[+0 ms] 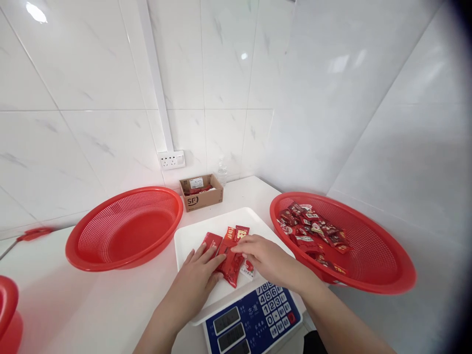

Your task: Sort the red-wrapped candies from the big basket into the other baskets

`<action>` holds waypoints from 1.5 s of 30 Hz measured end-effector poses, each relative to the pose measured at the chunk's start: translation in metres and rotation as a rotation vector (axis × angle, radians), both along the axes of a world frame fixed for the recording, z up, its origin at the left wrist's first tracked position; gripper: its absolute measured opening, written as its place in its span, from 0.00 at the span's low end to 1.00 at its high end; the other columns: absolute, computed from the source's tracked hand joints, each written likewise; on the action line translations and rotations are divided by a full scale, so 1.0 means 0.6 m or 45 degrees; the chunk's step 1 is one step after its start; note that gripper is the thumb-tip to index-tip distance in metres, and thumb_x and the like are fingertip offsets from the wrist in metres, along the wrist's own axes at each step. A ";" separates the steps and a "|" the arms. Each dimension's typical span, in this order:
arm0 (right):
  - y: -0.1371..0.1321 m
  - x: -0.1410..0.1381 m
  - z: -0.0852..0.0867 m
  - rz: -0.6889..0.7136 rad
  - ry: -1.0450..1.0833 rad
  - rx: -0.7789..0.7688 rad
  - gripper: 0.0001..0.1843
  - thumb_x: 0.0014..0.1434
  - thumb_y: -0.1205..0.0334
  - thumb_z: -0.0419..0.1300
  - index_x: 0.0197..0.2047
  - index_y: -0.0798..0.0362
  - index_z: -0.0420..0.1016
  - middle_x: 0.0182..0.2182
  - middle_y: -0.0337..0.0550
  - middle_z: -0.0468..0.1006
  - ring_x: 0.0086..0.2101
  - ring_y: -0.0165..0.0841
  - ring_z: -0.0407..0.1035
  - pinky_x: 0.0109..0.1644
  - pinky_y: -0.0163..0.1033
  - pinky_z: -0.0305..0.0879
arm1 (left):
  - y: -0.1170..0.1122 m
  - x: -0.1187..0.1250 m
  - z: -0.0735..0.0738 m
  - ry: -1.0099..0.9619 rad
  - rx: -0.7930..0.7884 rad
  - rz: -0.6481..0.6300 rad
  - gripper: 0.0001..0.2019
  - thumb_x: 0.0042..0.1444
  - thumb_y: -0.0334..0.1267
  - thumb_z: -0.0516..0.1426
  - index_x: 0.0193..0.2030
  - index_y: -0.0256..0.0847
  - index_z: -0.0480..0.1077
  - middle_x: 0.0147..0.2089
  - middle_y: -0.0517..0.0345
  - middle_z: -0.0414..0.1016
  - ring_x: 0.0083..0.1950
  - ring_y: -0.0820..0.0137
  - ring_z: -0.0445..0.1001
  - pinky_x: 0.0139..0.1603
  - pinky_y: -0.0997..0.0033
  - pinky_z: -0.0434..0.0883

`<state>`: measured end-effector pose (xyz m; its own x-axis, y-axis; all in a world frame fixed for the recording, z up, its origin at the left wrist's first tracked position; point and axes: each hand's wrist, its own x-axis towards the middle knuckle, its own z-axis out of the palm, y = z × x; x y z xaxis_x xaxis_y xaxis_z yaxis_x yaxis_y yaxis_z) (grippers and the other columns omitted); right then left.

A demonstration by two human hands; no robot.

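- Packets (231, 268), mostly red, lie overlapping in a loose cluster on the white pan (193, 233) of a scale (254, 319), under both hands.
- Left hand (199, 268): grip spread, fingers extended and slightly apart, resting on the packets from the left side.
- Right hand (260, 253): fingers bent, tips drawn in over the packets; whether this grip pinches one, I cannot tell.
- Step in hand, as I judge it: gathering or arranging the packets on the pan.
- Next move, by the same judgement, calls for light fingers, keeping the overlapping wrappers from sliding apart.
- Nearby, more packets fill part of the right-hand basket (372, 241); another red basket (136, 238) stands left of the scale.
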<state>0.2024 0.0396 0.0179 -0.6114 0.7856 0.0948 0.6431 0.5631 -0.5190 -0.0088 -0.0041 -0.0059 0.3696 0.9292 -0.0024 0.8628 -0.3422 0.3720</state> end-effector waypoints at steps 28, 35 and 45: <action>-0.028 0.014 -0.012 -0.249 -0.105 -0.094 0.13 0.58 0.65 0.53 0.44 0.46 0.73 0.46 0.39 0.75 0.44 0.36 0.69 0.45 0.39 0.60 | -0.003 0.004 0.002 0.025 -0.025 0.029 0.23 0.61 0.45 0.49 0.62 0.44 0.60 0.68 0.49 0.54 0.69 0.56 0.48 0.65 0.44 0.51; -0.035 0.017 -0.009 -0.362 -0.155 -0.155 0.13 0.56 0.60 0.56 0.45 0.47 0.73 0.47 0.42 0.75 0.44 0.40 0.70 0.48 0.42 0.61 | -0.001 -0.002 0.003 0.044 0.021 0.126 0.22 0.62 0.46 0.47 0.61 0.44 0.61 0.67 0.52 0.57 0.69 0.56 0.49 0.65 0.45 0.51; -0.026 0.017 -0.020 -0.244 -0.117 -0.047 0.22 0.56 0.71 0.48 0.49 0.45 0.74 0.51 0.39 0.73 0.48 0.37 0.69 0.52 0.41 0.62 | 0.001 0.002 0.000 0.004 0.062 0.060 0.18 0.63 0.40 0.46 0.57 0.45 0.66 0.63 0.51 0.64 0.65 0.58 0.58 0.65 0.49 0.53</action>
<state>0.2129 0.0238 0.0057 -0.4549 0.8904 0.0143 0.7822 0.4072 -0.4715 -0.0073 -0.0035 -0.0056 0.3253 0.9446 0.0424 0.8797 -0.3188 0.3529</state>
